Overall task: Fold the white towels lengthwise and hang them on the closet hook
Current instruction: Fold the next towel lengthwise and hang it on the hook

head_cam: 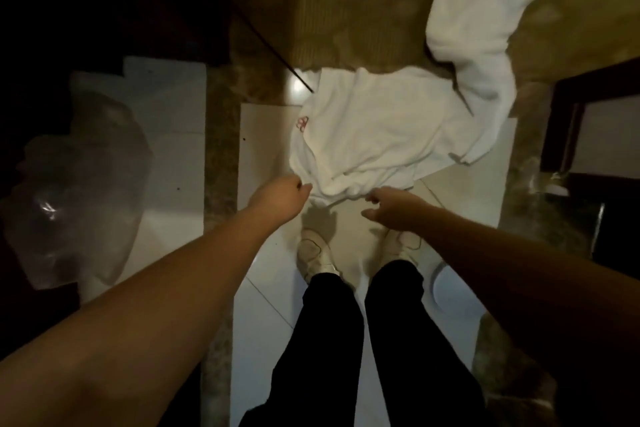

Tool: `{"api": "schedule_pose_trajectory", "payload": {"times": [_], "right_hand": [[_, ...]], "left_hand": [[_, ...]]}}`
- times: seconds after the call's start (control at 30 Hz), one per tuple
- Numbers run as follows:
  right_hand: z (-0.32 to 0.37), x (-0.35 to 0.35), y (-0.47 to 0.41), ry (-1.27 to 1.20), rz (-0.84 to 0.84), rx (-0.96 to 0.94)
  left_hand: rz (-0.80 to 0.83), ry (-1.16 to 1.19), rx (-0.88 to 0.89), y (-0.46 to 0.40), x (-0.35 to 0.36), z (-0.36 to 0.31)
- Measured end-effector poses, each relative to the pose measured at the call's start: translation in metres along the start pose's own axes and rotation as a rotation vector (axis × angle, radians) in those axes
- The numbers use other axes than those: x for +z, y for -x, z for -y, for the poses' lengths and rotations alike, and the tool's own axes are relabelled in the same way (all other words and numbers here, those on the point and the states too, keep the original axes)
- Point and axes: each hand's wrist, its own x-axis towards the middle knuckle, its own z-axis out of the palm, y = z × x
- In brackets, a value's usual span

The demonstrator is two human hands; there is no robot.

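A white towel [374,135] with a red monogram lies crumpled on the tiled floor in front of my feet. A second white towel [485,10], also with a red mark, lies beyond it to the upper right, partly on the carpet. My left hand [280,192] pinches the near left edge of the closer towel. My right hand [388,206] reaches down at the near edge of the same towel, fingers curled at the cloth; whether it has hold of it is unclear. No closet hook is in view.
A clear plastic bag [79,184] lies on the floor at the left. A thin dark cable [273,48] crosses the carpet [346,3]. Dark furniture [595,135] stands at the right. My shoes [317,253] and dark trousers are below the hands.
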Motion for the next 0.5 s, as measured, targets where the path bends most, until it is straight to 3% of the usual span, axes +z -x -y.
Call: {"api": "schedule_pose_trajectory", "payload": {"times": [0.1,0.3,0.5], "right_hand": [[-0.012,0.013,-0.059,-0.045,-0.012,-0.048],[-0.02,0.046,-0.138,-0.251,0.007,-0.128],[-0.02,0.072,-0.148,-0.401,0.14,-0.094]], "left_hand": [[0.008,0.102,-0.014,-0.046,0.041,0.004],[-0.004,0.65,-0.232,-0.118,0.092,0.007],[0.05,0.723,-0.238,-0.13,0.118,0.014]]}}
